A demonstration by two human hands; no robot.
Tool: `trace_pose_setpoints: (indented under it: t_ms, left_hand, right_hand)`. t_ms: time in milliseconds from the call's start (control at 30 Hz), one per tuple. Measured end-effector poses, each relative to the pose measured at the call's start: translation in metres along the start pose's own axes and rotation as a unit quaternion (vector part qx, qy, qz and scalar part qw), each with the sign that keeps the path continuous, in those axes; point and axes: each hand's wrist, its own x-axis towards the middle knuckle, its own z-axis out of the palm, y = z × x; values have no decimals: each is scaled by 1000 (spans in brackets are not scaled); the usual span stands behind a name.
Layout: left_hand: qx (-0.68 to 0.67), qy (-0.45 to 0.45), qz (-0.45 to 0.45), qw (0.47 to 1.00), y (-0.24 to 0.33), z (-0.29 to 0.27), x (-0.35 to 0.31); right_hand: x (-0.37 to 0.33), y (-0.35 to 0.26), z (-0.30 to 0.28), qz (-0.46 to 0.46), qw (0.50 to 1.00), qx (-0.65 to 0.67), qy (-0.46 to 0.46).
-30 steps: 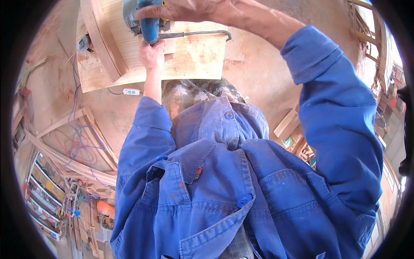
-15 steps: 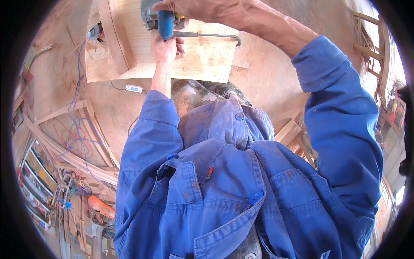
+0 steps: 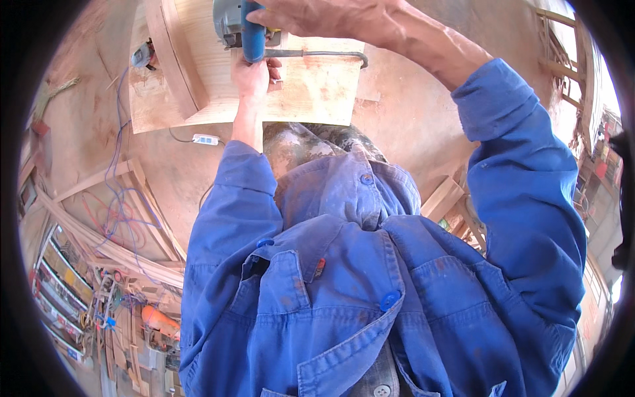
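A blue and grey corded circular saw [image 3: 253,38] stands on a pale plywood board [image 3: 317,99] at the top of the view. My right hand [image 3: 331,16] reaches over from the right and grips the saw from above; the frame's upper edge cuts off some of it. Just below the blue housing is my left hand [image 3: 251,81], fingers curled at the board's surface. The saw covers part of that hand, and what its fingers hold cannot be made out. The saw's dark cord [image 3: 317,53] runs right across the board.
A wooden beam [image 3: 173,59] lies across the board's left part, with a second power tool [image 3: 142,55] beside it. On the floor are a white power strip [image 3: 206,139], tangled cords [image 3: 119,212] and long timber strips [image 3: 99,238]. Wooden frames [image 3: 562,73] stand at right.
The saw and my right hand have shifted slightly, with the saw a little farther left and up. My left hand stays nearly in place below it.
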Motion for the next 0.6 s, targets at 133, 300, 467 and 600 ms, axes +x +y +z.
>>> trace_pose_setpoints:
  t_ms: [133,300,467,600]
  left_hand:
    - [17,18,-4,1000,7,1,-6]
    - [-6,-4,7,1000,-1,0,0]
    - [-3,17,-18,1000,4,-1,-2]
    - [-17,8,-2,1000,4,0,-3]
  right_hand:
    - [-5,8,7,-105,994,-16,29]
    - [3,-6,6,104,994,7,-18]
    - [-3,-5,10,15,1000,6,0]
    - [-10,10,10,-19,999,37,31]
